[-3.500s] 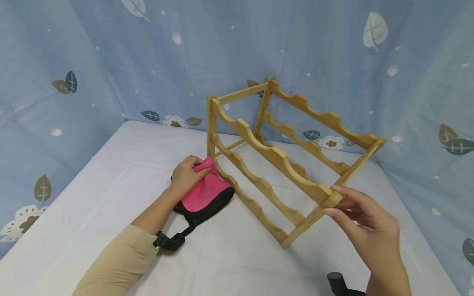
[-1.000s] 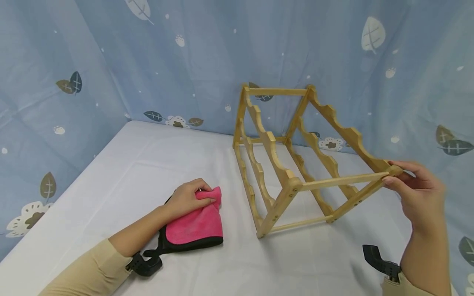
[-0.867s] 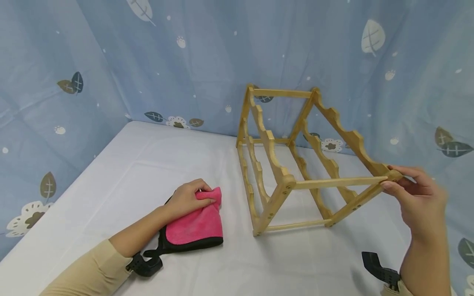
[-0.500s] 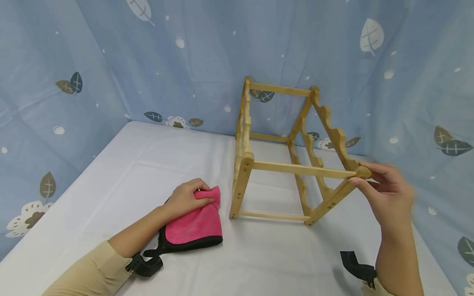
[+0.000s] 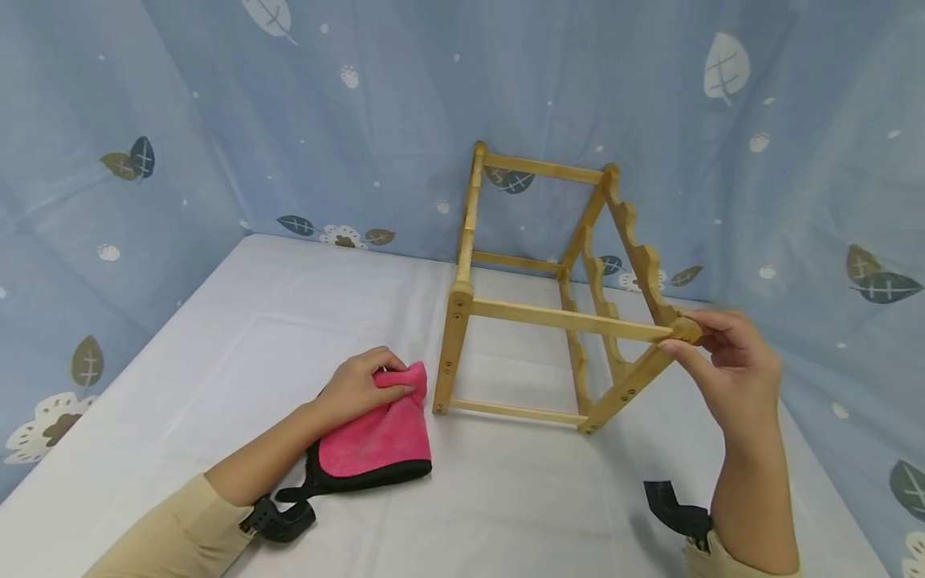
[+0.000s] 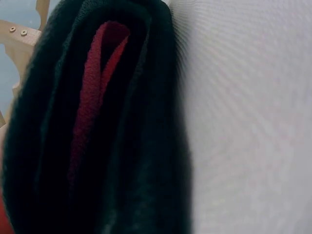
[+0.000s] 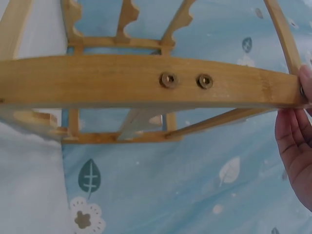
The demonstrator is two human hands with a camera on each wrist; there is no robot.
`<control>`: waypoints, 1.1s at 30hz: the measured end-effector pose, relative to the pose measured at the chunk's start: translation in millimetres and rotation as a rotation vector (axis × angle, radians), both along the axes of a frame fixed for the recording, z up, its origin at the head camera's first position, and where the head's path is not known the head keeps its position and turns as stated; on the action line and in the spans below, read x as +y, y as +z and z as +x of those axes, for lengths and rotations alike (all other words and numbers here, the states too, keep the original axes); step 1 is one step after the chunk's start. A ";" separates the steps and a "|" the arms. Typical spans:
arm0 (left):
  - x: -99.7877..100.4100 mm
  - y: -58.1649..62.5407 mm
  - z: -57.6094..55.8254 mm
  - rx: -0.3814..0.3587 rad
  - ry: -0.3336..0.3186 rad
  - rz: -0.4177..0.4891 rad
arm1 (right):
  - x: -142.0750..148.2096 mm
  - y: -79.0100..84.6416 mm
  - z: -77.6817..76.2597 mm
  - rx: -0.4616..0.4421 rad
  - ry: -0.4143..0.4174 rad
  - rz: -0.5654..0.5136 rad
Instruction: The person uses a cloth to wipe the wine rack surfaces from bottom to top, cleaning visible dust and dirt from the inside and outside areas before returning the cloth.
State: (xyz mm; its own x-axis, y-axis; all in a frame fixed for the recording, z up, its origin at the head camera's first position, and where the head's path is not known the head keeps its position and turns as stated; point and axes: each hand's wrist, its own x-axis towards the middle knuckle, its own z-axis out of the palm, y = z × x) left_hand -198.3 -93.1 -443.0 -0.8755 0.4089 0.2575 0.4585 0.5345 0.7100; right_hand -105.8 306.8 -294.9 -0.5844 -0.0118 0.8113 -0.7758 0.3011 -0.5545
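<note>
A light wooden rack (image 5: 564, 316) with scalloped rails stands right of centre in the head view, turned with one end frame toward me. My right hand (image 5: 737, 365) pinches its upper near right corner between thumb and fingers. Two bolts show on the rack's end post (image 7: 185, 80) in the right wrist view. To the left, my left hand (image 5: 361, 389) grips a folded pink cloth with black edging (image 5: 379, 441), pressed low on the table. Close up in the left wrist view, dark folds of the cloth (image 6: 161, 122) fill the middle, hiding most of the hand.
A white sheet (image 5: 506, 514) covers the table. Behind it hangs a blue curtain (image 5: 376, 96) with leaf and flower prints, close beyond the rack's far end. Black camera mounts sit on the left wrist (image 5: 278, 520) and the right wrist (image 5: 679, 514).
My right hand has swung the rack's near end leftward, so its end frame faces me. The left hand earlier held the cloth at the rack's left side, then drew it down, apart from the rack.
</note>
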 end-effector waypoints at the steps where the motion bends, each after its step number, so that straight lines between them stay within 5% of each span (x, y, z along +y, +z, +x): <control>1: -0.2 -0.2 -0.1 0.007 -0.004 0.003 | -1.1 -0.2 0.5 0.001 0.013 -0.018; 6: -2.2 -1.0 2.0 0.066 -0.040 0.064 | -7.7 0.0 2.4 0.017 0.041 -0.065; 12: -6.4 5.2 5.0 0.224 -0.149 0.198 | -10.6 -2.7 -0.7 0.040 0.019 -0.035; 22: 3.2 40.4 15.1 0.553 -0.351 0.426 | -6.5 -5.9 -1.7 0.004 -0.054 0.022; 28: 15.8 66.4 23.8 0.720 -0.351 0.478 | -5.1 -6.7 -2.8 0.008 -0.005 -0.016; 33: 21.7 97.2 26.3 0.776 -0.316 0.496 | -6.3 -7.6 -4.4 0.017 0.041 -0.072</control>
